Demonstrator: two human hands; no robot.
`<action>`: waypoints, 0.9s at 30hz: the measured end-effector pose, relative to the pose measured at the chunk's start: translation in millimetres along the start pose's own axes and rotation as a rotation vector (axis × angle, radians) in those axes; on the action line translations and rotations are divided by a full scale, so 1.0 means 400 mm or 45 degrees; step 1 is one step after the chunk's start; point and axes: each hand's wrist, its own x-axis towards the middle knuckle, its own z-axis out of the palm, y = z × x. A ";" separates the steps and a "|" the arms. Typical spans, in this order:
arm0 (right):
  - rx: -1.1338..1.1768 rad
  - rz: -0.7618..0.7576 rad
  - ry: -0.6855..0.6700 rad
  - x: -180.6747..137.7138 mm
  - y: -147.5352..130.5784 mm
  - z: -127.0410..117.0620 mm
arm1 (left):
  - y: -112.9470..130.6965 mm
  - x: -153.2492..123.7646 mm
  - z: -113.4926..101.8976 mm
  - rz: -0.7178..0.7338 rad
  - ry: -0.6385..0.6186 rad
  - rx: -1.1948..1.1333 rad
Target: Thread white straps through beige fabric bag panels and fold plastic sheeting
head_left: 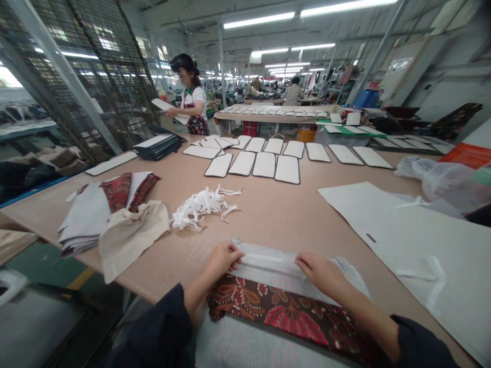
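My left hand (229, 256) is closed at the left end of a whitish, thin sheet (264, 260), with thumb and fingers pressed together. The sheet's right part is pinched by my right hand (315, 267). It looks partly see-through; whether it is fabric or plastic I cannot tell. Directly below the sheet, toward me, lies a dark brown fabric with red floral print (291, 314), passing under my right forearm. Nearer still is a pale, wrinkled layer (245, 342). Beyond my left hand, a tangled heap of white strips (199, 207) rests on the table.
The brown table (261, 204) bears rows of white, dark-edged panels (264, 164). Folded fabric (90, 217) and a cream cloth (134, 235) lie left. A large white sheet (414, 260) and clear plastic (433, 176) lie right. A person (192, 99) stands beyond, holding white panels.
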 end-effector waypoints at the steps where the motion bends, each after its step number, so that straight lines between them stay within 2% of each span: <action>1: -0.017 0.015 -0.031 0.008 0.001 0.012 | -0.010 0.010 -0.007 0.003 0.024 0.027; 6: 0.057 0.088 -0.070 0.046 0.008 0.049 | -0.031 0.047 -0.032 0.019 0.034 0.170; 10: 0.065 0.146 -0.068 0.066 0.014 0.061 | -0.029 0.068 -0.031 0.033 0.025 0.311; 15: 0.035 0.197 -0.063 0.076 0.019 0.075 | -0.030 0.091 -0.034 0.113 0.088 0.570; 27: -0.010 0.239 -0.045 0.080 0.012 0.074 | -0.011 0.081 -0.021 0.156 0.157 0.982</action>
